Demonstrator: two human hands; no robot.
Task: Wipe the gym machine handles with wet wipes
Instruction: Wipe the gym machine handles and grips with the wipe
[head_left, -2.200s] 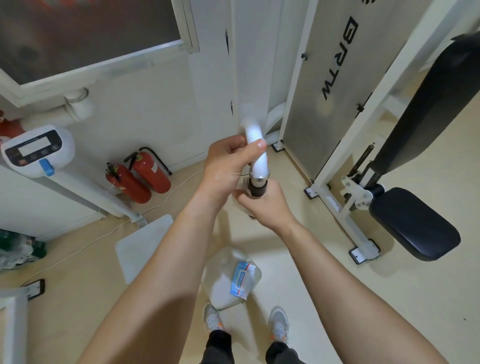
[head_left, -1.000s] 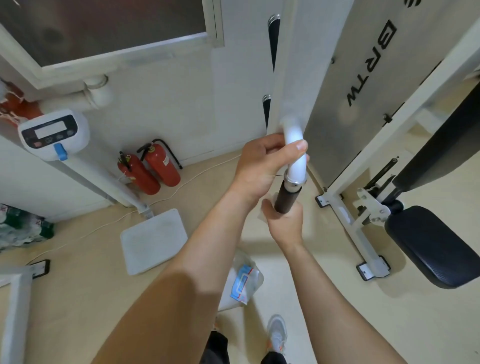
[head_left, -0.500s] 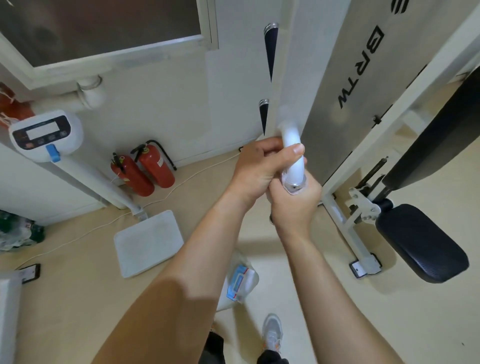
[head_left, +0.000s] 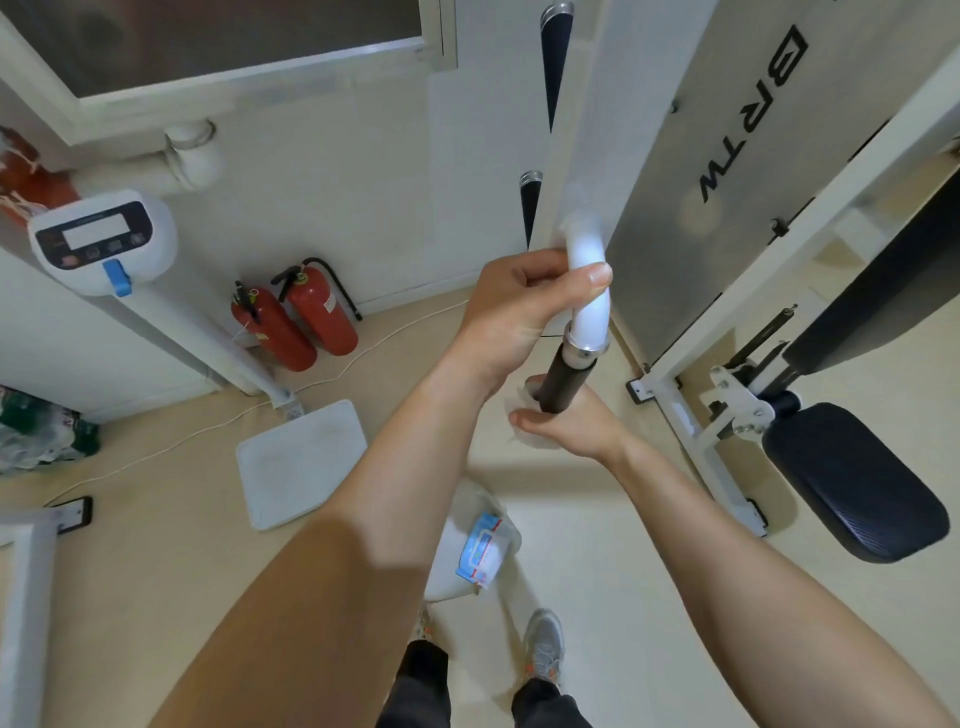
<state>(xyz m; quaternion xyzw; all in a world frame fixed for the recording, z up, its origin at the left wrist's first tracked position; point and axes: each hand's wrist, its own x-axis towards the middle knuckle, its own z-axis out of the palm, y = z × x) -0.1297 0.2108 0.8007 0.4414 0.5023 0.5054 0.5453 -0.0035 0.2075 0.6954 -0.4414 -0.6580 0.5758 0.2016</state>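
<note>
The machine's handle hangs in front of me: a curved white tube (head_left: 589, 291) ending in a metal collar and a black grip (head_left: 563, 376). My left hand (head_left: 519, 306) is closed around the white tube just above the collar. My right hand (head_left: 566, 423) is wrapped around the lower end of the black grip with a white wet wipe (head_left: 524, 436) pressed in its palm; most of the wipe is hidden. A blue and white wipes packet (head_left: 480, 551) lies below on a white surface near my feet.
Two red fire extinguishers (head_left: 293, 317) stand against the wall at left. A white scale with a display (head_left: 98, 236) and floor plate (head_left: 301, 462) is at left. The machine's white frame (head_left: 691, 421) and black padded seat (head_left: 852, 483) are at right.
My right hand has slid down the black grip from just under the collar to its lower end, uncovering most of the grip. My left hand has kept its hold on the white tube.
</note>
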